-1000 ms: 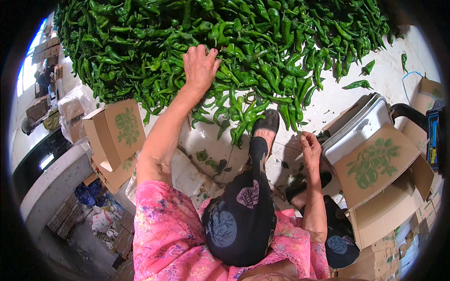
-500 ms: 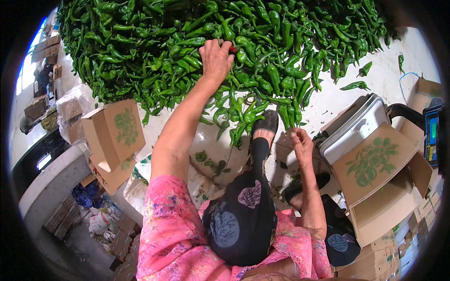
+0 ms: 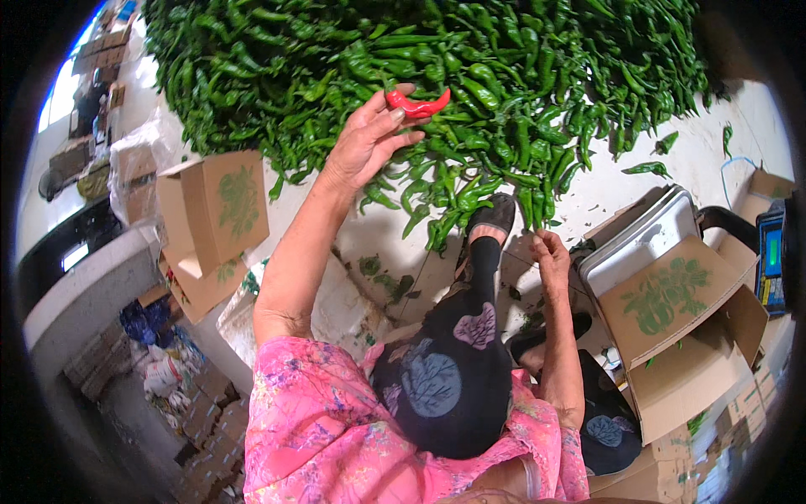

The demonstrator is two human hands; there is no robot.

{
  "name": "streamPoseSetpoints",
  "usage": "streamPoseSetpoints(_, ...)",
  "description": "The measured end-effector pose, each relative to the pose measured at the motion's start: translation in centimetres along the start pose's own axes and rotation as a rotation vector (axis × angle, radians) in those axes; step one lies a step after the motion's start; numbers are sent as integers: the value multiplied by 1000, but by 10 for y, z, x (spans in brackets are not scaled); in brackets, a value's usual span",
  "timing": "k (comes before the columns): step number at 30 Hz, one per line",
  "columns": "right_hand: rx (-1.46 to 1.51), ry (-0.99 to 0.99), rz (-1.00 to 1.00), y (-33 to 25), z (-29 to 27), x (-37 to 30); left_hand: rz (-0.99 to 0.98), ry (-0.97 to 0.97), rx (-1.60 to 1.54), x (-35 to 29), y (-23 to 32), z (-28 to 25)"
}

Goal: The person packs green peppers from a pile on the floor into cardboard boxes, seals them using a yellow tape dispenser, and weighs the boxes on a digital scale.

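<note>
A shiny red chili pepper point(image 3: 424, 106) is pinched between the thumb and fingers of my left hand point(image 3: 369, 139), held above the front of a big heap of green chili peppers point(image 3: 353, 63). The pepper's tip points right. My right hand point(image 3: 552, 259) is low at the heap's near edge, right of my shoe. Its thumb and forefinger are pressed together at the stem ends of a few green peppers point(image 3: 531, 206) lying on the floor. Whether a stem is between those fingertips is too small to tell.
An open cardboard box point(image 3: 214, 210) stands at left, beside a pale dirty slab point(image 3: 311, 307). On the right, another open box point(image 3: 672, 294) leans by a white tray-like lid point(image 3: 638, 235) and a device with a lit screen point(image 3: 772, 248). My dark shoe point(image 3: 493, 216) touches the heap's edge.
My left hand has come up out of the heap with the red chili pepper, which was mostly covered before. My right hand stays by the same green peppers. The whole view has shifted slightly.
</note>
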State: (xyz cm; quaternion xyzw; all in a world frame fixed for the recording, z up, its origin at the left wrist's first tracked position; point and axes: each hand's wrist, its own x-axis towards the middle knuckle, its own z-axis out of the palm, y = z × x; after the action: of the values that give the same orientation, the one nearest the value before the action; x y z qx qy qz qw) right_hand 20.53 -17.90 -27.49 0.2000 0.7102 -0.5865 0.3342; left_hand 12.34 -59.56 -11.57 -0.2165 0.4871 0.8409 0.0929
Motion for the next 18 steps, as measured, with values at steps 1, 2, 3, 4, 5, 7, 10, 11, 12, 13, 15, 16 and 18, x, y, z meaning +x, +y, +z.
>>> streamPoseSetpoints(1,20,-37,-25,5,1,0,12,12,-32,-15,6,-9)
streamPoseSetpoints(2,18,-33,5,5,4,-2,24,54,-39,-31,13,-20)
streamPoseSetpoints(3,20,-49,15,9,5,-4,37,99,-91,-50,20,-32)
streamPoseSetpoints(4,42,-58,26,13,7,-6,65,147,-90,-72,30,-49)
streamPoseSetpoints(5,58,-52,37,16,5,-7,90,183,-97,-90,39,-66)
streamPoseSetpoints(7,112,-81,44,21,1,-10,131,467,-115,-127,68,-86)
streamPoseSetpoints(10,19,-35,57,21,-8,-15,281,749,32,-194,110,-166)
streamPoseSetpoints(11,15,-44,53,27,-10,-14,392,741,-46,-218,125,-204)
streamPoseSetpoints(12,11,-46,50,32,-15,-14,475,777,-127,-242,138,-240)
streamPoseSetpoints(13,12,-61,57,38,-12,-14,579,805,-90,-285,156,-288)
streamPoseSetpoints(15,40,-58,13,46,-8,-10,596,1014,-105,-340,188,-339)
streamPoseSetpoints(16,-8,-30,22,44,-4,-9,502,1140,8,-346,177,-351)
streamPoseSetpoints(18,-55,43,5,37,-12,-4,267,1132,267,-298,131,-335)
